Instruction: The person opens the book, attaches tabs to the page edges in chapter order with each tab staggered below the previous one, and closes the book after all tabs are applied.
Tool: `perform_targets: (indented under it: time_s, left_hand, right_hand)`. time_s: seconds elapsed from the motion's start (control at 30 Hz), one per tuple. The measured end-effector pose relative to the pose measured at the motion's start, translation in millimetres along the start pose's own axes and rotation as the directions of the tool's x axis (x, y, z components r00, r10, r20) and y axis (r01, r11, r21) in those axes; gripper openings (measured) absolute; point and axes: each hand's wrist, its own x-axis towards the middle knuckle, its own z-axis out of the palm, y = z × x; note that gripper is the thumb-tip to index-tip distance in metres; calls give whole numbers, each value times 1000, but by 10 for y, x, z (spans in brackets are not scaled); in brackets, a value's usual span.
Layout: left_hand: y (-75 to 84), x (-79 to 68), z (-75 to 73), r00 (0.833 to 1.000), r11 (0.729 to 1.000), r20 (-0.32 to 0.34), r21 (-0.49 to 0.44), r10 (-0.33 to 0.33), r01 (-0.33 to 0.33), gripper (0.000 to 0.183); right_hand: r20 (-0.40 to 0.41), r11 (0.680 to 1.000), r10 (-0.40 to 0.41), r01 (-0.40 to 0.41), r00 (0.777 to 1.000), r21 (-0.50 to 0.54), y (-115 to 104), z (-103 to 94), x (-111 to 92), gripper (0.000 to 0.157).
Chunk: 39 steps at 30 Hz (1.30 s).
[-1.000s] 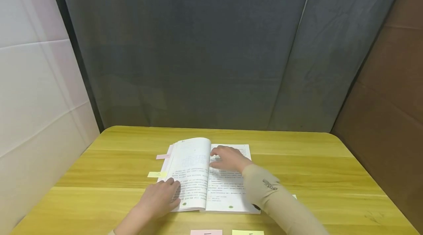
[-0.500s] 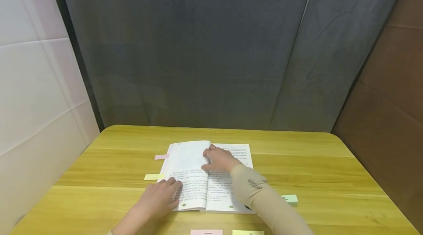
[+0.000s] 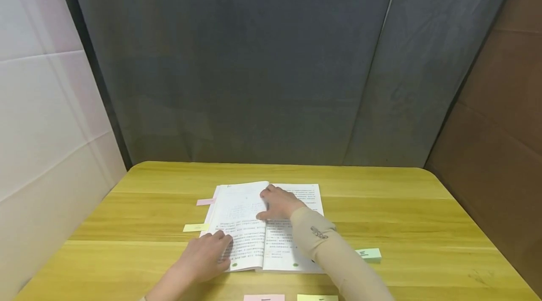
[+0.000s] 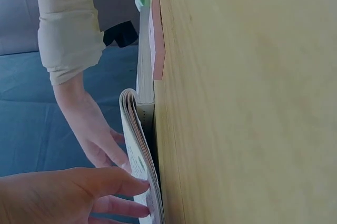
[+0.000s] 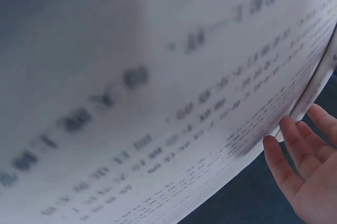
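Observation:
An open book [image 3: 247, 240] lies on the wooden table, a thick stack of leaves turned to its left. Pink and yellow sticky tabs, the pink tab [image 3: 205, 201] above the yellow tab [image 3: 195, 227], stick out from its left edge. My left hand [image 3: 205, 254] rests on the lower left page; in the left wrist view its thumb and fingertips touch the page near the edge. Across the gutter reaches my right hand [image 3: 279, 203], fingers spread over the upper part of the fold. Printed text fills most of the right wrist view, with the right hand's fingertips [image 5: 271, 142] at the page.
A pink sticky-note pad [image 3: 264, 297] and a yellow pad [image 3: 317, 297] lie at the near edge of the head view. To the right of the book sits a green pad [image 3: 369, 255]. A dark curtain [image 3: 254, 66] hangs behind the table [image 3: 406, 207].
My right hand has moved left from the right page onto the fold. The raised left page has flattened, and the green pad has come out from behind the sleeve. My left hand stays put.

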Motion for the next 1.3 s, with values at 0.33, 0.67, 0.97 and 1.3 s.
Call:
perform_targets:
  time_s: [0.33, 0.67, 0.97, 1.3]
  left_hand:
    - [8, -35, -25, 1000, 1000, 21, 9, -18, 18, 27]
    - [23, -31, -18, 999, 999, 24, 34, -32, 32, 29]
    - [36, 7, -6, 1000, 999, 12, 30, -21, 21, 29]
    - [39, -12, -6, 999, 999, 20, 28, -30, 29, 30]
  right_hand:
    - [-4, 999, -8, 8, 1000, -39, -93, -31, -30, 60]
    - [-17, 991, -61, 59, 998, -120, -75, 57, -21, 60]
    - [-21, 982, -138, 134, 990, -131, -44, 85, -153, 66]
    - [-28, 975, -169, 163, 985, -149, -69, 138, -250, 68]
